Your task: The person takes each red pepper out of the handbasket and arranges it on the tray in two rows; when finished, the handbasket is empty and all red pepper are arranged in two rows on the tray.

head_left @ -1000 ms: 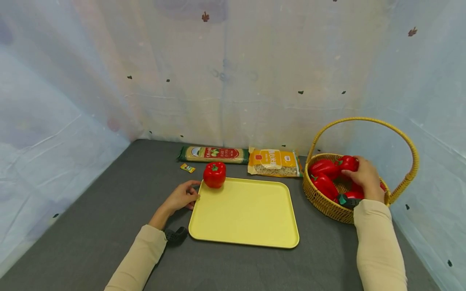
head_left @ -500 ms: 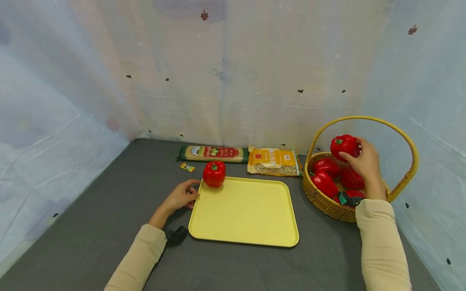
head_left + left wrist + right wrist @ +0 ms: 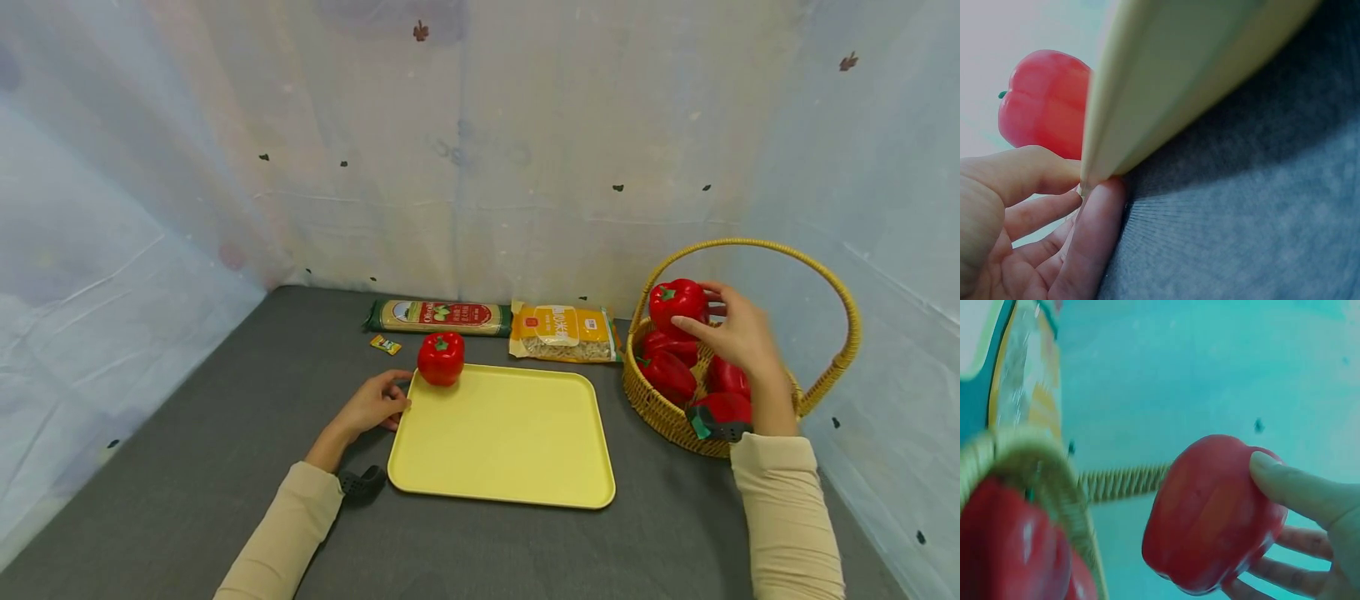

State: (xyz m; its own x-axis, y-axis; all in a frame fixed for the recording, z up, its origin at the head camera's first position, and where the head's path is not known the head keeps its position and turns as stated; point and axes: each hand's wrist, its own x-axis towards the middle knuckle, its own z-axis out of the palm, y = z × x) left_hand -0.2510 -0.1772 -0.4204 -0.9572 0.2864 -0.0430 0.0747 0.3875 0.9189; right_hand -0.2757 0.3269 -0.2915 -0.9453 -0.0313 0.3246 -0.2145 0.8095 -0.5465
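My right hand point(image 3: 738, 333) grips a glossy red bell pepper point(image 3: 677, 304) with a green stem, held over the wicker basket point(image 3: 651, 410) and inside its tall handle. In the right wrist view, the thumb lies on one side of that pepper and the fingers on the other. Several more red bell peppers point(image 3: 666, 377) lie in the basket. At left, my left hand point(image 3: 371, 406) pinches the rim of the yellow tray point(image 3: 510, 442), with thumb and fingers on either face of the rim in the left wrist view. Another red bell pepper point(image 3: 441, 360) stands upright at the tray's far left corner.
Behind the tray lie a long pack of noodles point(image 3: 442, 318) and an orange bag of dry food point(image 3: 564, 334). A small yellow packet point(image 3: 386, 345) lies left of the upright pepper. The arched basket handle point(image 3: 750, 242) rises over the right hand. Pale curtains surround the dark table point(image 3: 465, 550).
The right hand has lifted the bell pepper up from among the others in the basket, then carried it left toward the basket's left side. The left hand and tray have stayed put.
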